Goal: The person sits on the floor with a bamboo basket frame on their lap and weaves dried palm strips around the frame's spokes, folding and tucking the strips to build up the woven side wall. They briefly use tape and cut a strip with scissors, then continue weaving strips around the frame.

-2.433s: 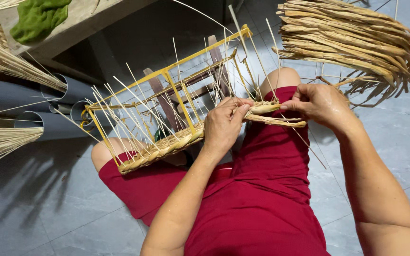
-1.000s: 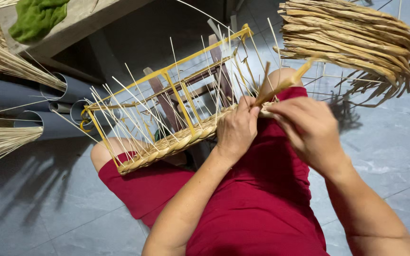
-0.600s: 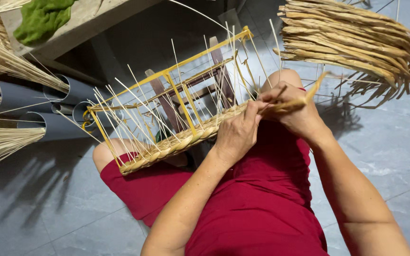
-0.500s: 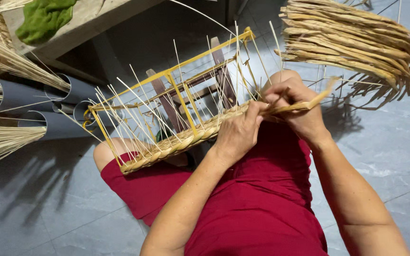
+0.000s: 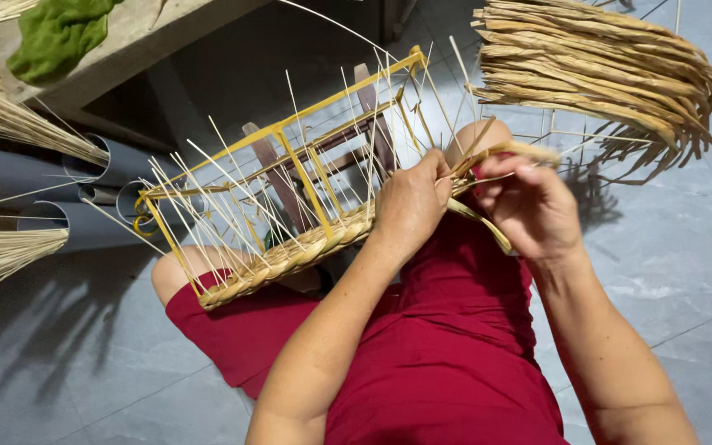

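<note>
Left hand: I see my left hand (image 5: pixel 409 204) curled down over the near rim of the basket frame (image 5: pixel 290 177), fingers bent and pressing the woven band (image 5: pixel 290 259) where the straw strand (image 5: pixel 488 156) meets it; it grips the weave rather than lying flat.
Right hand: my right hand (image 5: pixel 529 206) is clenched on the straw strand, thumb and fingers pinching it just beside the left hand, with the strand's free end sticking out past the knuckles toward the upper right.
Basket frame: a yellow wire box, tilted, resting across my lap on the red cloth (image 5: pixel 447 363); thin pale stakes (image 5: pixel 232 189) stand up from it in all directions.
Woven band: a thick plaited row of straw along the frame's lower near edge, running from the left corner up to my left hand.
Straw strand: flat, tan, held between both hands at the frame's right corner; a second loose piece hangs down below my right hand.
Straw bundle: a big heap (image 5: pixel 595 70) of the same tan straw lies on the grey tiled floor (image 5: pixel 677 247) at the upper right, well apart from my hands.
Left side: grey pipes (image 5: pixel 35 181) lie on the floor with pale fibre bunches (image 5: pixel 2 255) over them.
Upper left: a green cloth (image 5: pixel 55 37) sits on a wooden board (image 5: pixel 142 41).
</note>
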Demonstrator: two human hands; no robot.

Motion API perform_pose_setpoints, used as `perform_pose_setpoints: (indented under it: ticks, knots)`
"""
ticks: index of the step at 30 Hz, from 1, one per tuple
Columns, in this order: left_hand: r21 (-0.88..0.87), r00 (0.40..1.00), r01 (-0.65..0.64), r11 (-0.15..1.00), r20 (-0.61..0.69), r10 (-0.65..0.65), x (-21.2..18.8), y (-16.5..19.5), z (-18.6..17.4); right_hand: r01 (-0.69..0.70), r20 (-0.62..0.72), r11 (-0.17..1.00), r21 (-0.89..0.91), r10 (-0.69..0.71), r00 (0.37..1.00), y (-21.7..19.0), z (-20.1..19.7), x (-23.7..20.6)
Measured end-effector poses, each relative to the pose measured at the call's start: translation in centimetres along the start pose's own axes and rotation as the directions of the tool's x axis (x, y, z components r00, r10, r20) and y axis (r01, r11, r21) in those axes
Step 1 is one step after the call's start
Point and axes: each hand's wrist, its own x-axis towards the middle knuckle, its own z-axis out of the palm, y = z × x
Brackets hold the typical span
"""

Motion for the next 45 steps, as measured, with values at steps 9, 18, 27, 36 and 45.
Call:
perform_pose_setpoints:
  ticks: [9, 18, 27, 36, 45]
  knots:
    - [0.136, 0.998, -0.030, 0.990, -0.058, 0.038, -0.6, -0.4, 1.5, 0.473, 0.148, 0.859, -0.197, -0.451, 0.880, -5.2, 6.7, -0.6]
    - [-0.007, 0.960, -0.274, 0.962, -0.056, 0.273, -1.6, -0.6, -0.4, 0.394, 0.533, -0.577, -0.715, -0.085, 0.842, -4.5, 6.1, 0.4]
    - [-0.021, 0.989, -0.030, 0.999, 0.144, 0.033, -1.0, 0.3, -1.3, 0.289, 0.295, -0.270, -0.918, 0.021, 0.955, -4.1, 4.6, 0.2]
    - [-0.063, 1.000, -0.020, 0.998, 0.017, 0.021, -1.2, -0.1, 0.2, 0.055, 0.068, -0.212, -0.976, -0.056, 0.996, -3.1, -0.1, 1.5]
    - [-0.410, 0.971, -0.161, 0.897, -0.228, 0.070, -7.3, -0.5, -4.3, 0.254, 0.289, -0.274, -0.928, -0.096, 0.952, -5.8, -0.6, 0.6]
